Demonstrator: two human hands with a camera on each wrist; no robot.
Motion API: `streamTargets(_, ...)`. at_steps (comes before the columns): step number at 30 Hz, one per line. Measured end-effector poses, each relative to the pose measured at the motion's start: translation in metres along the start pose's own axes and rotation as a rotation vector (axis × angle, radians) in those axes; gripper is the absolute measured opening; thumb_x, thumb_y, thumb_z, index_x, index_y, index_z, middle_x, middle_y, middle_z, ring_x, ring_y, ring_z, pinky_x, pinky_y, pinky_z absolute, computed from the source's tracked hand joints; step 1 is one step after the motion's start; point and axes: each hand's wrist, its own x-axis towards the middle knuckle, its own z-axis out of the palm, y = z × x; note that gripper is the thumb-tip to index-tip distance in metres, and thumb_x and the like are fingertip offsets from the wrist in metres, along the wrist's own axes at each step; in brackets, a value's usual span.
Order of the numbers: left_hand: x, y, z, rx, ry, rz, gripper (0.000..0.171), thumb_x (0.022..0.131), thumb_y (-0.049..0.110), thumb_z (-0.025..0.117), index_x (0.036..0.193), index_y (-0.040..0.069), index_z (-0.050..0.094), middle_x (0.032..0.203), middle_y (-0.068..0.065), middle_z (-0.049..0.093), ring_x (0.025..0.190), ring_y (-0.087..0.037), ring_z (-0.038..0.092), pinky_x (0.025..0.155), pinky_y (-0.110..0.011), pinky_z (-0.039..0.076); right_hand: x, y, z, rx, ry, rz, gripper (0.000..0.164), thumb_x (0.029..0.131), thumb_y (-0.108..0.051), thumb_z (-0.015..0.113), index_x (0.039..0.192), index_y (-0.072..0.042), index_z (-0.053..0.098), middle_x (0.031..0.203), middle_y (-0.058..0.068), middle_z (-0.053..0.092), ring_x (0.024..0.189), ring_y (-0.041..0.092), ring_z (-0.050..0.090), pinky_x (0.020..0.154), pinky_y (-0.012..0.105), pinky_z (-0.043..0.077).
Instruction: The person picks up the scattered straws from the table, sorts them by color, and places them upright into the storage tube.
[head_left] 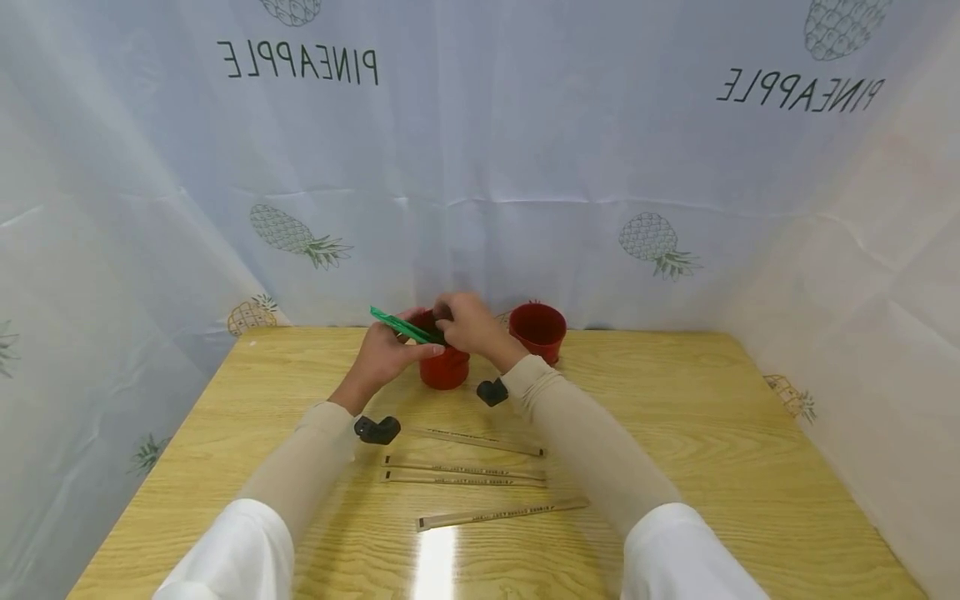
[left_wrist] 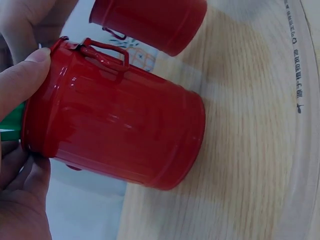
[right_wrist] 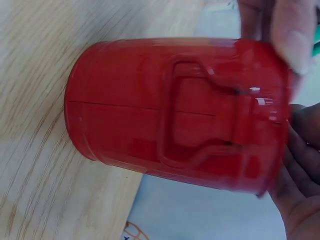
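Observation:
A red metal bucket [head_left: 444, 368] with a wire side handle is gripped at its rim by my left hand [head_left: 380, 354]; the left thumb lies over the near rim. In the left wrist view the bucket [left_wrist: 120, 115] appears sideways. A slim green packet [head_left: 401, 323] slants from the left hand into the bucket's mouth; its lower end is hidden. At the mouth's far right side is my right hand [head_left: 468, 323], fingers bent inward. What its fingertips touch inside cannot be seen. The right wrist view shows the handle side of the bucket [right_wrist: 135, 105].
A second red bucket [head_left: 537, 327] stands to the right near the table's back edge. Several slim brown paper packets [head_left: 502, 515] with printed text lie across the wooden table [head_left: 675, 433] in front. A pineapple-print cloth [head_left: 480, 150] hangs behind.

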Motion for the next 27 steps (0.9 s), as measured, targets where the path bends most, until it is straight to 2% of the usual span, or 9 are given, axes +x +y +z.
streamTargets(4,-0.005,0.002,0.0,0.014,0.007,-0.013,0.07,0.091,0.016,0.083,0.152,0.0,0.052,0.162,-0.019,0.046,0.15,-0.036,0.046,0.122,-0.052,0.041,-0.014,0.002,-0.01,0.076,0.013,-0.022,0.021,0.103,-0.011,0.063,0.121,-0.001,0.07,0.117,0.013,0.072,0.106,0.026,0.068,0.097,0.04,0.062)
streamTargets(9,-0.014,-0.001,-0.001,0.049,0.046,-0.069,0.07,0.091,0.023,0.082,0.151,-0.001,0.052,0.167,-0.017,0.039,0.152,-0.038,0.043,0.119,-0.052,0.043,-0.042,0.005,-0.023,0.184,0.032,-0.073,0.021,0.1,-0.011,0.069,0.117,0.001,0.07,0.114,0.012,0.071,0.107,0.026,0.067,0.1,0.04,0.061)
streamTargets(16,-0.035,0.0,0.0,0.057,0.072,-0.087,0.065,0.092,0.024,0.082,0.149,0.007,0.055,0.159,-0.013,0.052,0.149,-0.037,0.048,0.123,-0.053,0.04,-0.083,0.007,-0.032,0.299,0.018,-0.091,0.022,0.096,-0.011,0.074,0.116,-0.002,0.072,0.111,0.01,0.072,0.104,0.022,0.068,0.096,0.039,0.063)
streamTargets(21,-0.05,0.002,0.004,0.02,0.097,-0.101,0.073,0.092,0.026,0.082,0.154,0.007,0.049,0.161,-0.013,0.048,0.15,-0.038,0.046,0.121,-0.051,0.041,-0.106,0.011,-0.035,0.337,0.02,-0.097,0.023,0.093,-0.006,0.077,0.116,-0.002,0.073,0.111,0.015,0.073,0.102,0.023,0.069,0.092,0.04,0.064)
streamTargets(27,-0.069,0.005,0.014,-0.059,0.119,-0.094,0.079,0.09,0.027,0.084,0.156,0.008,0.046,0.161,-0.012,0.048,0.148,-0.037,0.048,0.116,-0.042,0.045,-0.132,0.023,-0.039,0.383,0.026,-0.122,0.023,0.092,-0.002,0.077,0.114,-0.001,0.072,0.109,0.016,0.074,0.1,0.024,0.07,0.087,0.029,0.062)
